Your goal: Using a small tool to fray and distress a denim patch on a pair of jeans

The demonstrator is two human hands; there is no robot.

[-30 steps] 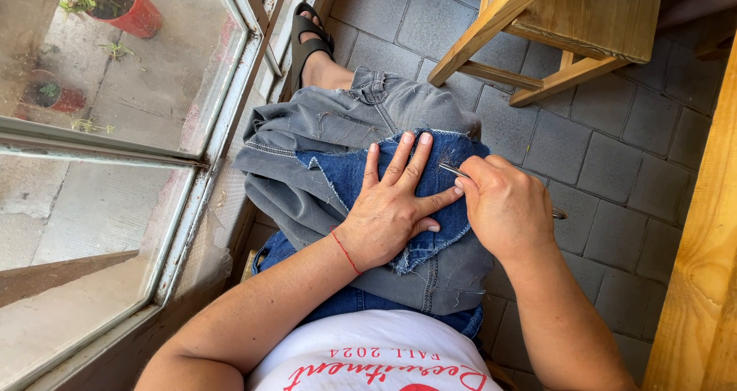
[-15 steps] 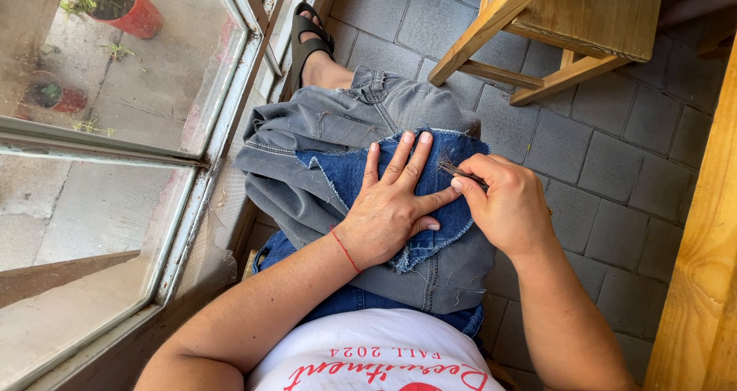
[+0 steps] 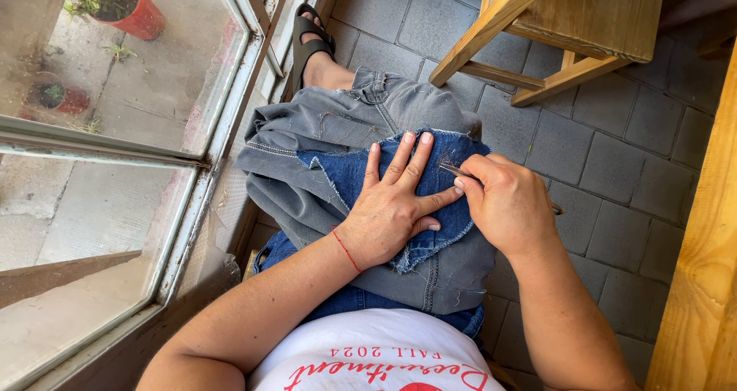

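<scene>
Currently, left hand [image 3: 391, 211] lies flat, open, pinning blue denim patch [image 3: 345, 180] on grey jeans [image 3: 338, 118]; right hand [image 3: 507, 203] pinches needle [image 3: 457, 171] at patch's far edge—keep cloth taut, stitches small.

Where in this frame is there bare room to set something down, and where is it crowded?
Free: the grey paved floor between the wooden stool and the right hand, and the pavers beside the sandalled foot. Crowded: the lap, where the left hand presses the blue denim patch onto the grey jeans.
</scene>
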